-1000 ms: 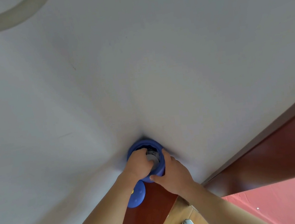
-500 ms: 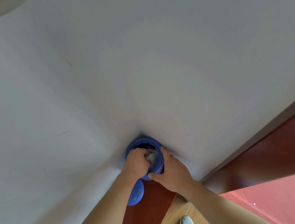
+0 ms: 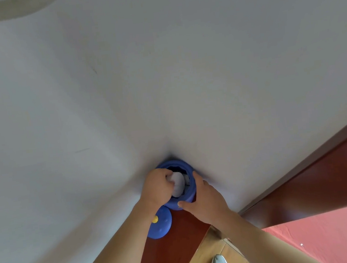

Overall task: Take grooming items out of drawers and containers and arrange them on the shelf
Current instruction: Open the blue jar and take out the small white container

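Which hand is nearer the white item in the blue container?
Left. The left hand grips the white item at the mouth of the blue container; the right hand holds the container's outer wall, to the item's right.

The left hand (image 3: 157, 187) grips a pale rounded item (image 3: 178, 182) inside the open blue container (image 3: 191, 192), which the right hand (image 3: 206, 201) holds by its side. A blue lid (image 3: 160, 227) lies just beside it on the reddish-brown surface (image 3: 177, 252).
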`<state>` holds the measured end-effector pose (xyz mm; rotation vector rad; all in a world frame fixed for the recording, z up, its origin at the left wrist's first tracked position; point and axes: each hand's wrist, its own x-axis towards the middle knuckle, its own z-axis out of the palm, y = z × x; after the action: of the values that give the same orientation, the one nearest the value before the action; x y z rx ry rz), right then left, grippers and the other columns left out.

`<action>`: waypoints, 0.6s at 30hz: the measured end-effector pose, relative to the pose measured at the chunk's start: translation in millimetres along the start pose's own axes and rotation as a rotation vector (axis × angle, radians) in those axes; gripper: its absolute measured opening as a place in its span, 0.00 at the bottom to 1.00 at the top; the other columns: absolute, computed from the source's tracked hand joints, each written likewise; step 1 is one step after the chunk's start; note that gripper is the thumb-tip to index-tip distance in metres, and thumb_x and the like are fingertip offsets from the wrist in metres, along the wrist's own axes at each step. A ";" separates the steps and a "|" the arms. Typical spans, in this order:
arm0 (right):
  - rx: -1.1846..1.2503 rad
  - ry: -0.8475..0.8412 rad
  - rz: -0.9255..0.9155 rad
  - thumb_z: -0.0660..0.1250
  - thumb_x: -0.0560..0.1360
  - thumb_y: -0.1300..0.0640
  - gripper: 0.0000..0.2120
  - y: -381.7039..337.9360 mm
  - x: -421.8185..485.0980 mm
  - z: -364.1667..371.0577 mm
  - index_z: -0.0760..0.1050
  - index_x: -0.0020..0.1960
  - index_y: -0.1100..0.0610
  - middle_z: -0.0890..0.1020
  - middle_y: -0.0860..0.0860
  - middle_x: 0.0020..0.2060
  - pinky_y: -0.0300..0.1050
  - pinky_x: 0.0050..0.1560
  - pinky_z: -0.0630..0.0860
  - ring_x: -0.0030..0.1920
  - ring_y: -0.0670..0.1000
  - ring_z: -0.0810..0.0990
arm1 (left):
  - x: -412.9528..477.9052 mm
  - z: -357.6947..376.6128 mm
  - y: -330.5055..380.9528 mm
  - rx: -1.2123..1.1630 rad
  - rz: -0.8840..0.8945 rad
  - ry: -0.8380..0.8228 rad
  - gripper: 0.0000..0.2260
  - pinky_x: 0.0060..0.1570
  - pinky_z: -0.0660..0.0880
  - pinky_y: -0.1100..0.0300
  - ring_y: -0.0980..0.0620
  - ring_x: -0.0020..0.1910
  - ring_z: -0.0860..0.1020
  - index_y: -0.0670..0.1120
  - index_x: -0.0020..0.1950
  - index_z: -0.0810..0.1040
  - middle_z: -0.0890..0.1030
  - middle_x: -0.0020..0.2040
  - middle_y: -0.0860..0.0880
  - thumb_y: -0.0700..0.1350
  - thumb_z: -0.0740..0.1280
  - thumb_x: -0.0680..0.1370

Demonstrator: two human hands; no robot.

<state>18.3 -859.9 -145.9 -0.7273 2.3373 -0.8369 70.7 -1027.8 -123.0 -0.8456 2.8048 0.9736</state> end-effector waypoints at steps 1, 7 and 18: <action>-0.004 -0.004 0.002 0.70 0.69 0.36 0.49 -0.8 -0.3 -0.7 0.45 0.79 0.46 0.69 0.49 0.70 0.41 0.59 0.72 0.65 0.49 0.73 | -1.0 -4.0 -0.8 0.003 -0.006 0.016 0.14 0.47 0.70 0.62 0.48 0.51 0.80 0.43 0.62 0.81 0.84 0.53 0.47 0.39 0.68 0.76; -0.043 -0.027 0.008 0.69 0.70 0.35 0.50 -2.9 0.1 -1.9 0.43 0.80 0.49 0.64 0.51 0.75 0.45 0.65 0.70 0.71 0.51 0.68 | -13.5 -24.5 -0.9 -0.076 0.013 0.122 0.12 0.51 0.78 0.50 0.48 0.46 0.81 0.43 0.56 0.84 0.84 0.47 0.47 0.37 0.69 0.74; -0.031 -0.030 0.020 0.71 0.70 0.37 0.50 -2.8 -0.6 1.8 0.44 0.80 0.49 0.63 0.50 0.75 0.46 0.67 0.68 0.72 0.51 0.66 | -48.7 -35.5 -12.7 -0.238 -0.064 0.217 0.13 0.42 0.74 0.69 0.58 0.45 0.82 0.48 0.55 0.85 0.83 0.44 0.57 0.36 0.69 0.74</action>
<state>20.7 -862.0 -144.9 -0.7239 2.3319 -0.7776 122.9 -1033.5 -90.9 -1.1250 2.8511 1.2981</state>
